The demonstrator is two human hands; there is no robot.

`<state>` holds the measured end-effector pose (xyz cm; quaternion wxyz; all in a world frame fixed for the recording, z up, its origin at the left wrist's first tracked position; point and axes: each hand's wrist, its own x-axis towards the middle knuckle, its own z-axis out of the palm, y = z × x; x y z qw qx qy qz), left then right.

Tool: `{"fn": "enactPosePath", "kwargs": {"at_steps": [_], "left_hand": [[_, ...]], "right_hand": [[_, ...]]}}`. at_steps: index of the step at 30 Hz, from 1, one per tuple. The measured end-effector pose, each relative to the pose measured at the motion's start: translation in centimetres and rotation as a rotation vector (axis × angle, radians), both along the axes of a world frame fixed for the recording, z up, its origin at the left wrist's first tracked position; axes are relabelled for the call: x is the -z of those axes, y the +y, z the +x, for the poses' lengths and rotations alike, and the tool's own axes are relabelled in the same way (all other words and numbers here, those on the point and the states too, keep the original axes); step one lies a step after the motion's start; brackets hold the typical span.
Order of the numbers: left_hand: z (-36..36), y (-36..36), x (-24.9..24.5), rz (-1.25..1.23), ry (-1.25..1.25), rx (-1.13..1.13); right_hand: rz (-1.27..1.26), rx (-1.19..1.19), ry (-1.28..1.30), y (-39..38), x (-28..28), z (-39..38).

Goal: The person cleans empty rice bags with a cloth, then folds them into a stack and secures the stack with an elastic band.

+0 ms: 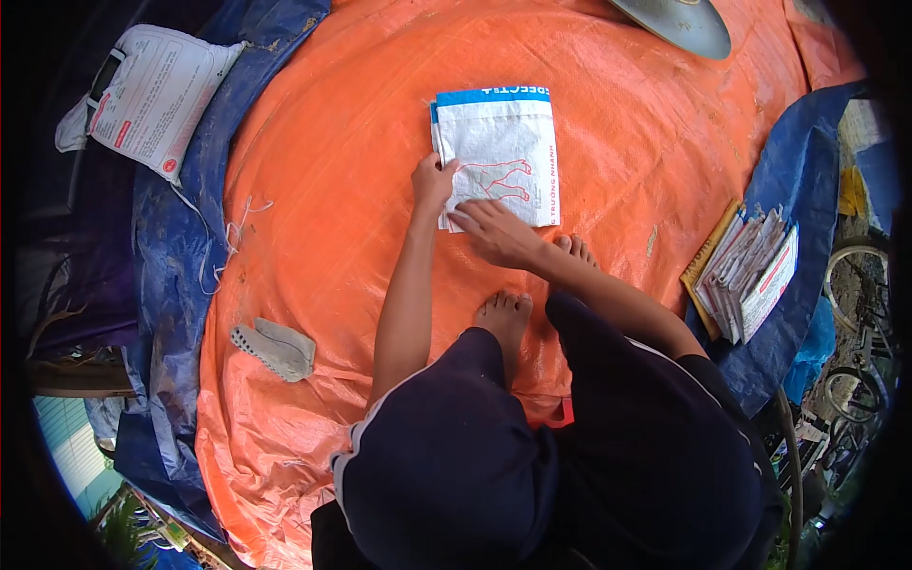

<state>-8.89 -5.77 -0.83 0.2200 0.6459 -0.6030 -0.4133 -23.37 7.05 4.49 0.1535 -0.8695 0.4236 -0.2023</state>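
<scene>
A folded white woven sack [503, 133] with a blue top band, red print and a red outline drawing lies flat on the orange tarp [323, 190]. My left hand [434, 182] grips its left edge, thumb on top. Fingers of my right hand [496, 231] lie stretched out over the lower left part of the sack, pressing on it. My bare feet [503, 315] are just below the sack, between the hands and my knees.
A stack of folded sacks [746, 275] sits at the right on a blue tarp [793, 180]. At upper left is a filled white sack [166, 95]. A small grey item with a dotted edge [275, 349] lies lower left. A grey round object [679, 24] shows at top right.
</scene>
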Motion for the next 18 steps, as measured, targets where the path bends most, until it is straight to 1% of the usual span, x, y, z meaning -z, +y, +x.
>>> {"fn": "enactPosePath", "kwargs": {"at_steps": [1, 3, 4, 6, 7, 8, 10, 12, 14, 16, 17, 18], "left_hand": [[0.3, 0.0, 0.4, 0.017, 0.070, -0.009], [0.7, -0.2, 0.9, 0.046, 0.073, -0.001], [0.9, -0.7, 1.5, 0.057, 0.075, 0.008], [1.8, -1.4, 3.0, 0.092, 0.181, -0.003], [2.2, -1.8, 3.4, 0.117, 0.234, -0.006], [2.0, -2.1, 3.8, 0.146, 0.289, 0.001], [0.8, -1.2, -0.9, -0.105, -0.261, 0.096], [-0.5, 0.8, -0.5, -0.448, -0.539, 0.033], [-2.4, 2.9, -2.7, -0.273, -0.426, -0.057], [-2.6, 2.7, -2.8, -0.191, -0.366, -0.048], [-1.2, 1.8, -1.3, -0.072, -0.204, -0.016], [-0.3, 0.8, -0.3, 0.051, -0.044, 0.021]], "right_hand": [[0.001, 0.078, 0.031, 0.1, -1.0, -0.7], [0.003, 0.236, 0.091, 0.3, -2.5, -1.9], [0.025, 0.251, 0.133, 0.2, -2.2, -2.0], [0.070, 0.302, 0.217, -0.1, -1.3, -2.5], [0.077, 0.256, 0.193, -0.2, 0.0, -2.4], [0.048, 0.266, 0.161, 0.1, 1.4, -1.9], [-0.035, 0.299, 0.119, -0.8, 3.7, -1.4], [0.050, 0.308, 0.165, -1.2, 3.2, -1.0], [0.015, 0.308, 0.299, -1.3, 3.6, -0.7], [-0.159, 0.343, 0.384, -1.0, 4.0, -0.8], [-0.213, 0.342, 0.350, -0.7, 3.6, -1.3], [-0.203, 0.352, 0.322, -0.2, 2.7, -1.7]]}}
